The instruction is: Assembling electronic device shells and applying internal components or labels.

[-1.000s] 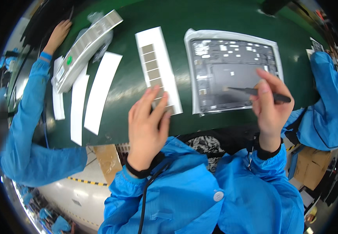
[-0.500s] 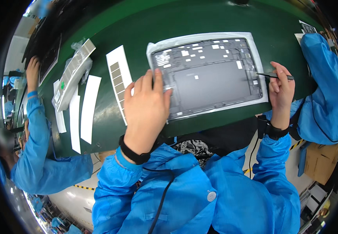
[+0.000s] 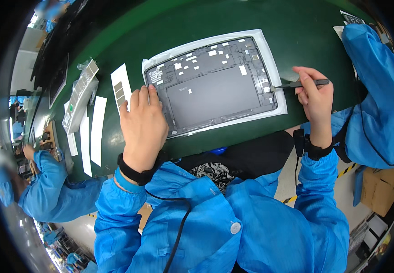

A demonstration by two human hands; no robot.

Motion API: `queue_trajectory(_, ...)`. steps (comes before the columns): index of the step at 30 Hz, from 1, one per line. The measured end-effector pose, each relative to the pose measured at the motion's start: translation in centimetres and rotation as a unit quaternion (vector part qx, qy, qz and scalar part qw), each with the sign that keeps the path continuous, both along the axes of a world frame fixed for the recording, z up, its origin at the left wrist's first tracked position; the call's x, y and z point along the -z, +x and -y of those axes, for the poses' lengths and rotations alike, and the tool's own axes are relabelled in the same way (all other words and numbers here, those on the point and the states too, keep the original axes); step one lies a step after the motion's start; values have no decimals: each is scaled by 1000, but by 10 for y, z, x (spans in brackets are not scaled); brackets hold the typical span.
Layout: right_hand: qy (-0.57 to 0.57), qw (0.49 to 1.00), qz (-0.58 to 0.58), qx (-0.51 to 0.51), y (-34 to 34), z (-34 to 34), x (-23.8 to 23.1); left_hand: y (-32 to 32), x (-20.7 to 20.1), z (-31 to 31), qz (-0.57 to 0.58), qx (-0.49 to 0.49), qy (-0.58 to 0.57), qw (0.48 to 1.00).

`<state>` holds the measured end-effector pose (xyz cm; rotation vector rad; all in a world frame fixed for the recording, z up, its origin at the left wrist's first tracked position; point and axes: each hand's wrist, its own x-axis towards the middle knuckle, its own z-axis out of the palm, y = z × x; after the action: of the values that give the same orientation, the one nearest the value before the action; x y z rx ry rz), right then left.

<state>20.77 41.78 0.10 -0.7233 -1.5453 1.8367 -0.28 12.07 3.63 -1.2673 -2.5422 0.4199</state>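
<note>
A dark grey tablet back housing (image 3: 215,98) with several small white pads on it lies on a white sheet (image 3: 273,61). My left hand (image 3: 143,125) rests at the housing's left edge, its fingers stretched out and lying over the rim. Between the fingers of my right hand (image 3: 316,93) is a pair of black tweezers (image 3: 302,84). The tweezers point left, and their tips are at the housing's right edge; whether they pinch anything is too small to tell. A white card with grey squares (image 3: 119,79) lies beside my left hand, partly hidden by it.
Long white strips (image 3: 97,132) lie on the green table (image 3: 197,25) to the left. Beside them is a plastic-wrapped stack of cards with grey squares (image 3: 79,93). A co-worker in blue (image 3: 44,186) sits at left; another person's blue sleeve (image 3: 374,91) rests at right.
The housing and sheet have shifted left and turned slightly, with my left hand moving along. My tweezers have moved left, staying at its right edge. The left co-worker's hand has drawn back.
</note>
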Motion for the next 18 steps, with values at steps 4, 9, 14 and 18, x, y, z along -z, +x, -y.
queue_trajectory(4,61,997,47,-20,0,5,-6,24,-20,-24,-13,34,95,995)
queue_trajectory(9,78,994,56,-43,-8,10,-12,79,-15,-74,199,156,230,940)
queue_trajectory(14,158,983,87,-29,-14,15,-16,88,16,-105,216,178,228,933)
queue_trajectory(18,188,975,114,-32,-15,15,-20,85,25,-104,223,152,219,938)
